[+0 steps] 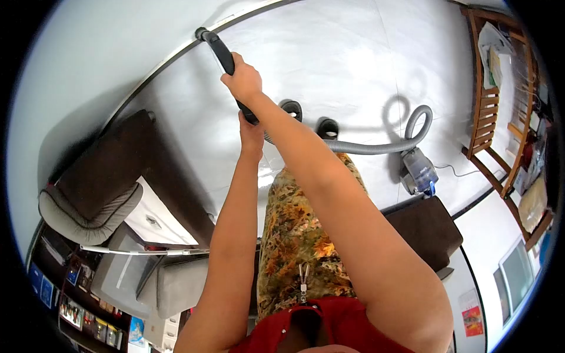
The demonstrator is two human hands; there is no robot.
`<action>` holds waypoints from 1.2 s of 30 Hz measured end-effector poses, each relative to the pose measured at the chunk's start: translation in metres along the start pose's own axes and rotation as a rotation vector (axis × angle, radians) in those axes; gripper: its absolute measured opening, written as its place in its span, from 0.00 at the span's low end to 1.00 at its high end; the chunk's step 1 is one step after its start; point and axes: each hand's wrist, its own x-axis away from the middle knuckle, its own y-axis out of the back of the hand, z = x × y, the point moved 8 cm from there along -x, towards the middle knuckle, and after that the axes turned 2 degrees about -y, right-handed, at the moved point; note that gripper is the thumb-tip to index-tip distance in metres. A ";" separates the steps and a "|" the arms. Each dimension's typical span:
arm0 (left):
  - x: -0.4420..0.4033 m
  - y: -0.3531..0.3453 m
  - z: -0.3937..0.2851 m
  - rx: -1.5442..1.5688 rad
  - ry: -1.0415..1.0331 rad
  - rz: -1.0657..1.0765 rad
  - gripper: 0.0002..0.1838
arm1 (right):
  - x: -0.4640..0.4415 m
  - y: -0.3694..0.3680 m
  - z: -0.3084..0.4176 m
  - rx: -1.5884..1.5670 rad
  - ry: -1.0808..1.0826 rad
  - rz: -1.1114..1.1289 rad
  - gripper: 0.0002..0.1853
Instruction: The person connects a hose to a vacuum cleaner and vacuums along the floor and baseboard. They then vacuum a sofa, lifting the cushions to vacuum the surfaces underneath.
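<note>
My right hand (pixel 243 80) is wrapped round the black handle of a vacuum cleaner wand (pixel 219 52). Lower on the same handle, near its hose end, my left hand (pixel 252 136) is closed round it, its fingers partly hidden. The wand slants up and left, and its far end is at the foot of the wall, by the baseboard (pixel 170 60). From the handle a grey ribbed hose (pixel 371 148) passes my feet and loops to the vacuum cleaner body (pixel 419 170), which stands on the floor to the right.
A dark brown sofa (pixel 106 167) with a grey cushion (pixel 88 215) lies to the left. Wooden shelving (pixel 485 120) with bags and papers stands at the right. A power cord (pixel 465 175) trails from the vacuum. A brown padded seat (pixel 426 226) is near my right side. Pale floor (pixel 335 53) stretches ahead.
</note>
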 end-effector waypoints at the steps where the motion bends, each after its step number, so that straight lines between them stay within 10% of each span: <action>1: 0.003 -0.002 0.002 0.006 -0.015 0.023 0.27 | 0.004 0.003 0.000 0.016 0.008 -0.047 0.32; 14: 0.059 -0.069 0.113 -0.027 -0.145 0.247 0.31 | 0.084 0.109 -0.083 0.085 -0.130 -0.226 0.22; 25: 0.031 -0.080 0.071 0.160 0.133 0.270 0.30 | 0.069 0.060 -0.047 0.371 0.191 -0.135 0.19; 36: 0.018 -0.017 0.013 -0.175 -0.037 0.162 0.28 | 0.065 -0.014 -0.022 0.551 0.230 -0.036 0.20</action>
